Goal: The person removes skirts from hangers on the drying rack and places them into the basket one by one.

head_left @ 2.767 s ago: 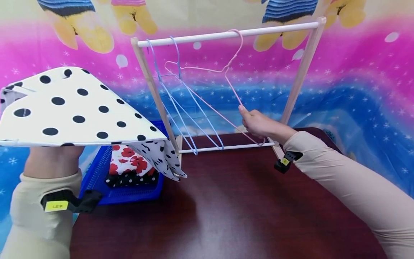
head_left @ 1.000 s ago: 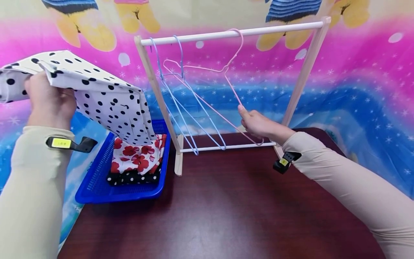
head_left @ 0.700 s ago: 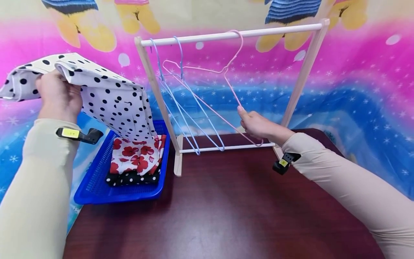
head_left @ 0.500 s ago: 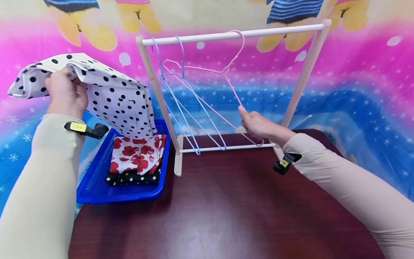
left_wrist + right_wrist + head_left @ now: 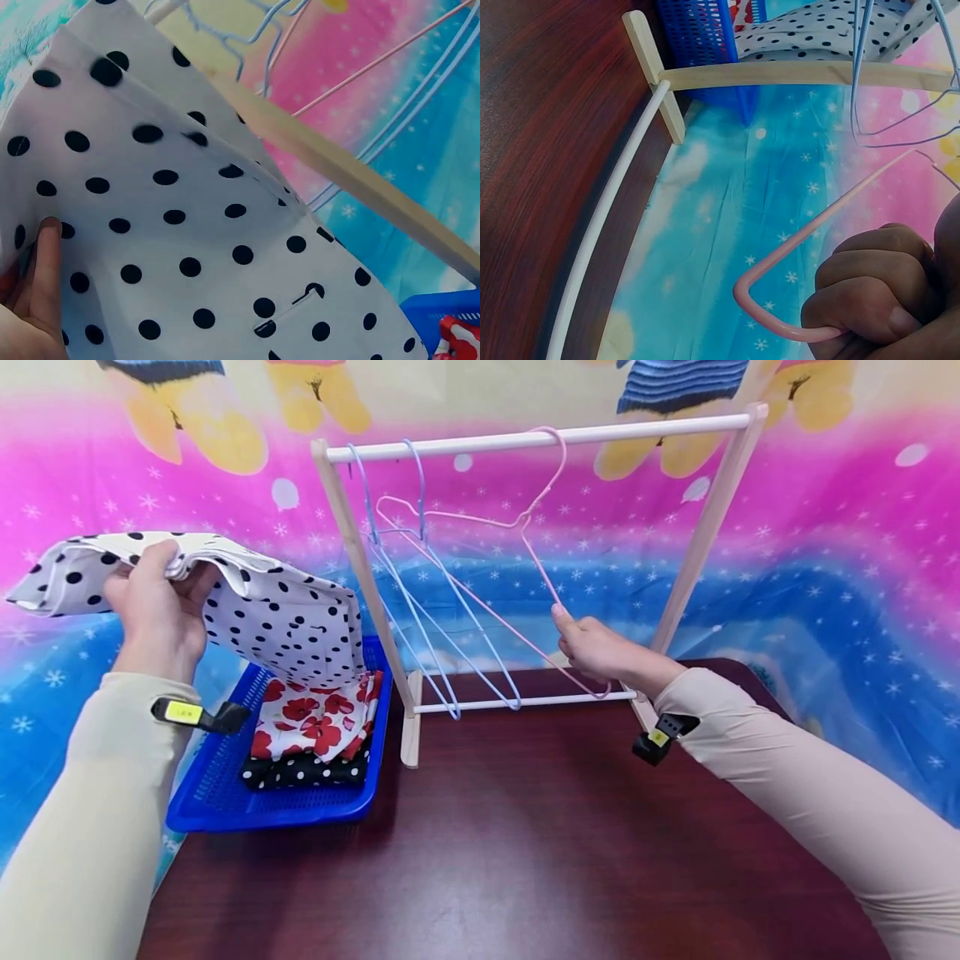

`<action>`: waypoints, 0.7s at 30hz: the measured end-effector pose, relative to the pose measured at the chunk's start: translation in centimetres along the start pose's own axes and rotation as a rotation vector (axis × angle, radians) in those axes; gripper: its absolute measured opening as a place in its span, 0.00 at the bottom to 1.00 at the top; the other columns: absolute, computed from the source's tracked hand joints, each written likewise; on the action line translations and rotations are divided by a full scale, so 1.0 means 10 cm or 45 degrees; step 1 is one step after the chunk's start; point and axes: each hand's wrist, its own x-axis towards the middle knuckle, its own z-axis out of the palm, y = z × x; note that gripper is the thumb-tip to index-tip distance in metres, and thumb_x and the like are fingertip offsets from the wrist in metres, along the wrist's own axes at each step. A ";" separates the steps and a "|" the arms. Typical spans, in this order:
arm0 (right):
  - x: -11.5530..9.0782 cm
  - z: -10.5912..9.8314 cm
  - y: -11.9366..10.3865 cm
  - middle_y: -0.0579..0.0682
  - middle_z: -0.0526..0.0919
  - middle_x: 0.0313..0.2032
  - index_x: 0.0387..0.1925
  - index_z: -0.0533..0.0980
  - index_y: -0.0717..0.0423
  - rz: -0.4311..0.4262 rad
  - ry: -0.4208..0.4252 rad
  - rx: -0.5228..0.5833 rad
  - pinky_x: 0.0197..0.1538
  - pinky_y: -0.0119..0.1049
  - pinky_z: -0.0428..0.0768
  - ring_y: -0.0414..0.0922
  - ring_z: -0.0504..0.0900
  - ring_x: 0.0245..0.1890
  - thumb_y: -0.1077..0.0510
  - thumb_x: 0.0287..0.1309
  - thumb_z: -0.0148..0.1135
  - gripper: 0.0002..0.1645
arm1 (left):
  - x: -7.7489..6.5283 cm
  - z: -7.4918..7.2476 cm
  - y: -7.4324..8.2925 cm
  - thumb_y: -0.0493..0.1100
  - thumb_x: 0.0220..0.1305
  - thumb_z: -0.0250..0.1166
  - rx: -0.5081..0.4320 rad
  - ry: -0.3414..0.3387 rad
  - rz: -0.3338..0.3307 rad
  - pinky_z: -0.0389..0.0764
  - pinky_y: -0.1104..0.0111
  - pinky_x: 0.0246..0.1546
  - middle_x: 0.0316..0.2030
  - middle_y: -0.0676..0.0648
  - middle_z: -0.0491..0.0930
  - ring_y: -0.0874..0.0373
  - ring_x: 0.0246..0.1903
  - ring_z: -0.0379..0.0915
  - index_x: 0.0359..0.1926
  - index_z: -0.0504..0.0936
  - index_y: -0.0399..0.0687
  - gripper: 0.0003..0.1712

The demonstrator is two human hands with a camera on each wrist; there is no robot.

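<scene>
My left hand (image 5: pixel 163 608) pinches a folded white cloth with black dots (image 5: pixel 285 618), its thumb on the near side. Part of the cloth hangs down over the blue basket (image 5: pixel 277 817), and some fingers are hidden in its folds. The left wrist view shows the dotted cloth (image 5: pixel 187 217) spread wide beside the thumb. My right hand (image 5: pixel 600 647) grips the lower right corner of a pink hanger (image 5: pixel 542 560), its fingers curled round the wire. The hanger's hook sits over the rack's top rail. In the right wrist view the pink hanger's corner (image 5: pixel 761 296) sticks out from the fist.
Two blue hangers (image 5: pixel 412 602) hang at the left end of the wooden rack (image 5: pixel 697 539). The basket holds a red-flowered cloth (image 5: pixel 311 722) on a black dotted one (image 5: pixel 303 774). A dark wooden table (image 5: pixel 510 843) lies in front; a patterned curtain (image 5: pixel 825 610) stands behind.
The left hand has turned, so it now shows below the cloth's fold. It has moved right, then lowered slightly with the cloth. The right hand and pink hanger stay in place.
</scene>
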 end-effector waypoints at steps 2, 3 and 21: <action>0.00 0.00 0.00 0.40 0.56 0.10 0.18 0.59 0.51 0.004 -0.001 0.003 0.18 0.34 0.58 0.39 0.56 0.12 0.26 0.73 0.22 0.41 | -0.07 -0.04 -0.01 0.33 0.65 0.66 -0.005 -0.009 0.016 0.89 0.62 0.38 0.43 0.47 0.81 0.49 0.33 0.89 0.52 0.61 0.59 0.26; 0.00 0.00 0.00 0.40 0.56 0.10 0.18 0.59 0.51 0.009 -0.002 0.007 0.18 0.34 0.58 0.40 0.56 0.12 0.26 0.73 0.22 0.41 | -0.10 -0.06 -0.01 0.34 0.66 0.65 -0.006 -0.003 0.025 0.89 0.63 0.36 0.41 0.46 0.83 0.49 0.32 0.89 0.52 0.61 0.59 0.25; 0.03 0.04 -0.01 0.41 0.57 0.11 0.19 0.60 0.52 0.014 0.017 -0.006 0.18 0.34 0.58 0.40 0.56 0.12 0.27 0.73 0.22 0.41 | -0.76 -0.72 -0.15 0.33 0.67 0.56 -0.312 0.335 0.029 0.71 0.61 0.09 0.18 0.42 0.77 0.48 0.07 0.71 0.38 0.67 0.46 0.06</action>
